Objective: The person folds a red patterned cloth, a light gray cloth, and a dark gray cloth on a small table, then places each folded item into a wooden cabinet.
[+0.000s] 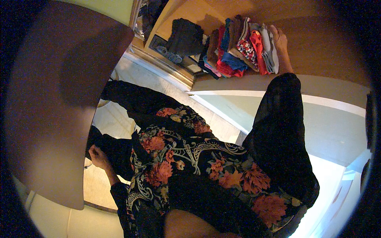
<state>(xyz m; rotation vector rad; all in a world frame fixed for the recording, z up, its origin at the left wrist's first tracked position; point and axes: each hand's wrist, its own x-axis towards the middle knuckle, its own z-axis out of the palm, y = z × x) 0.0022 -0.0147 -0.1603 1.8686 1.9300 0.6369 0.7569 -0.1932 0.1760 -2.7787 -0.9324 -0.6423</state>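
Observation:
A row of folded clothes (235, 50) in red, blue, brown and grey stands on edge on a wooden surface (324, 53). My right hand (280, 38) lies along the right end of the row, against a light grey folded cloth (269, 50). Its fingers reach the cloth's top edge. Low on the left, my left hand (99, 157) hangs with loosely curled fingers, close to the edge of a large brown panel (59, 98). Whether anything is in it cannot be seen. A checked red and white cloth (247, 50) sits within the row.
A dark folded stack of cloth (186, 35) stands left of the row, near a grey corded-style phone (169, 55). A gilt-edged frame (178, 76) borders the surface. My black floral garment (184, 157) fills the middle, above a light tiled floor (154, 73).

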